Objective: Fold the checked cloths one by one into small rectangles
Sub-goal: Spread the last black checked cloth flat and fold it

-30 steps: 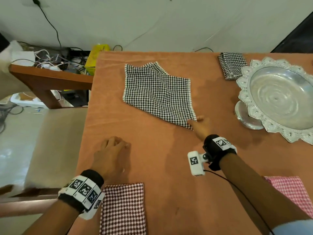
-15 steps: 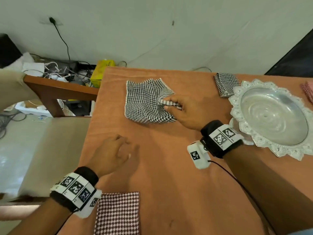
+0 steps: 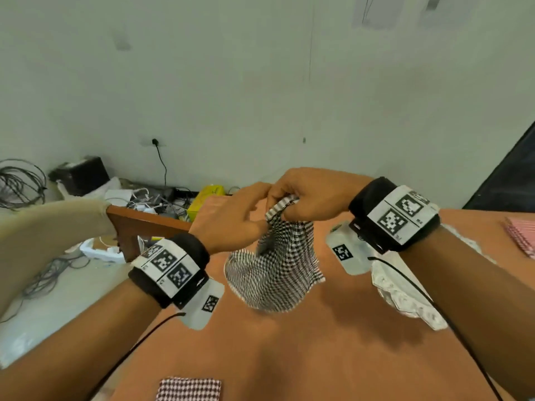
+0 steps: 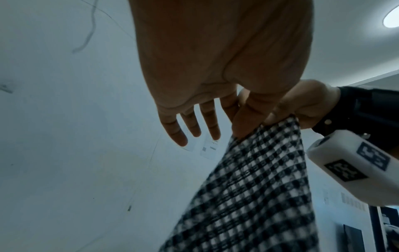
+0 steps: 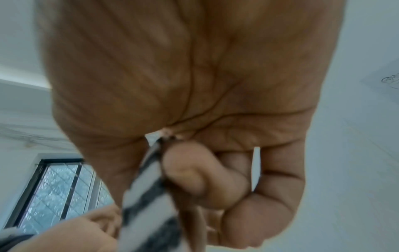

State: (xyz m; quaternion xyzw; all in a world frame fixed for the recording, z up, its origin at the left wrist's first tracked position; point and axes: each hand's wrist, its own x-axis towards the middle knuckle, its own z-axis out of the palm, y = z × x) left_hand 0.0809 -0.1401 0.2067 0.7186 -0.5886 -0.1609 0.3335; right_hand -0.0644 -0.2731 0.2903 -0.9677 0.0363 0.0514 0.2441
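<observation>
A black-and-white checked cloth (image 3: 275, 273) hangs crumpled in the air above the orange table (image 3: 318, 357). My right hand (image 3: 285, 209) grips its top edge in curled fingers; in the right wrist view the right hand (image 5: 168, 170) closes round a bunched strip of the cloth (image 5: 144, 204). My left hand (image 3: 259, 224) meets the cloth just to the left of that. In the left wrist view the left hand (image 4: 239, 131) pinches the cloth's (image 4: 259, 187) upper edge with thumb and forefinger, and its other fingers (image 4: 207, 122) stay straight.
A folded red checked cloth (image 3: 188, 389) lies at the table's near edge. A silver ornate tray (image 3: 405, 302) stands at the right, partly behind my right arm. A pink checked cloth (image 3: 518, 235) is at the far right. A chair (image 3: 43, 227) and a cluttered side table (image 3: 150, 221) stand left.
My right hand has lifted the black-and-white cloth off the table into the air. My left hand has risen from the table and taken hold of the cloth's top edge.
</observation>
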